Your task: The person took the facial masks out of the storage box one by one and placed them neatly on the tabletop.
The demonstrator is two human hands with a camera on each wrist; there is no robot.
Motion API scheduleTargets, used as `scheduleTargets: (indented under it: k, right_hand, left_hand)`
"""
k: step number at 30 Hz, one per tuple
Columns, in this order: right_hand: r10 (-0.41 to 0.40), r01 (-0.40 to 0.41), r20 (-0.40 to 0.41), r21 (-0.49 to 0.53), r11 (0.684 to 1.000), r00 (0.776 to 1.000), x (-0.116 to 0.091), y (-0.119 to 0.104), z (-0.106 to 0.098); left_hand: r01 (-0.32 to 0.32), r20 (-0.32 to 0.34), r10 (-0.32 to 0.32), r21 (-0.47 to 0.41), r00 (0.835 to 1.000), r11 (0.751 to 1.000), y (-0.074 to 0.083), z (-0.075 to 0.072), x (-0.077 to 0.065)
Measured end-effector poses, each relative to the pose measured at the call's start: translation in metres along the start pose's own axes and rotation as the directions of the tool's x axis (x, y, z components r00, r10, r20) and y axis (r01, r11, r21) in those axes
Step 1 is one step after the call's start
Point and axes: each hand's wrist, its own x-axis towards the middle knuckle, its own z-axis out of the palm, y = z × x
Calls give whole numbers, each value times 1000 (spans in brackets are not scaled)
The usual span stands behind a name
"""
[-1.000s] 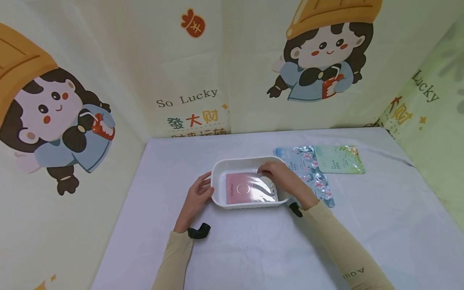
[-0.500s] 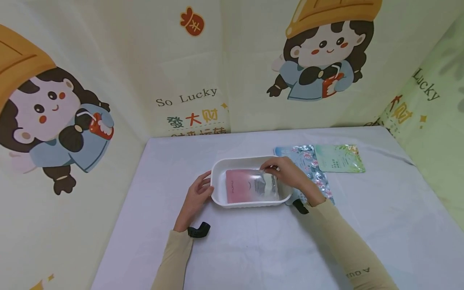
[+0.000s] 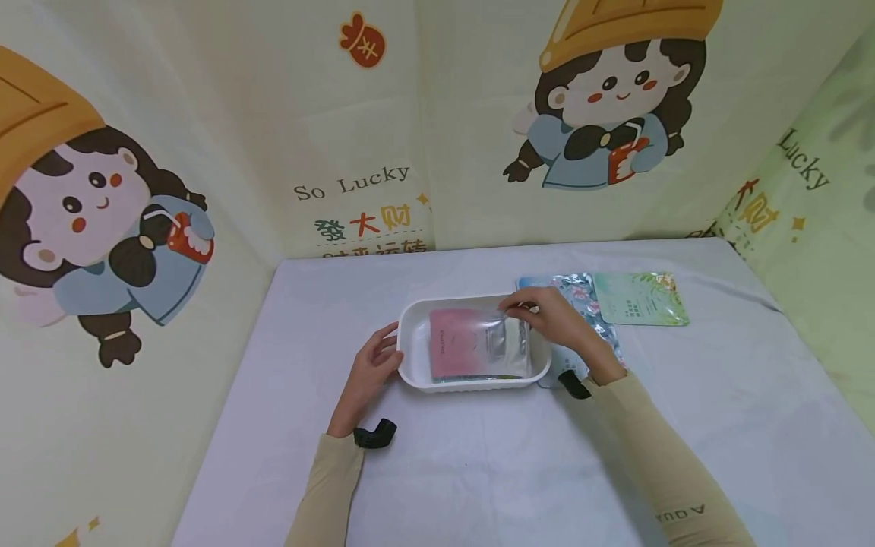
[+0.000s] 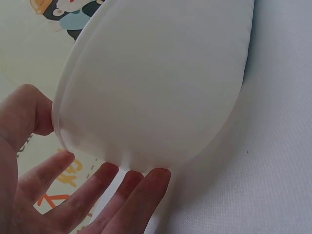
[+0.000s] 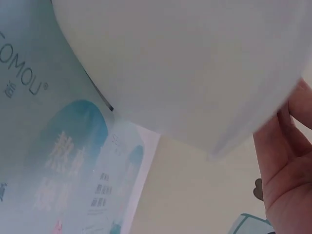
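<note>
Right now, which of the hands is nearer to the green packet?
Right. The right hand pinches the pink packet, left of the green packet in the head view; the left hand is farther left, touching the left end of the white tray.

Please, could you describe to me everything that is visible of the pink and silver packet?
The packet is flat and rectangular, pink at left, fading to shiny silver at right, with small dark print; it looks like foil or plastic. It is within the outline of the white tray, above a thin greenish edge. The right grip pinches it near its far right corner. Its underside is hidden.
</note>
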Motion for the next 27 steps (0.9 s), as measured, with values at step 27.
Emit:
scheduleTargets:
  k: [27]
  right_hand:
    - [80, -81, -58, -18, 997, 995, -16, -1, -45]
  left_hand:
    - [32, -2, -32, -9, 999, 999, 1, 0, 1]
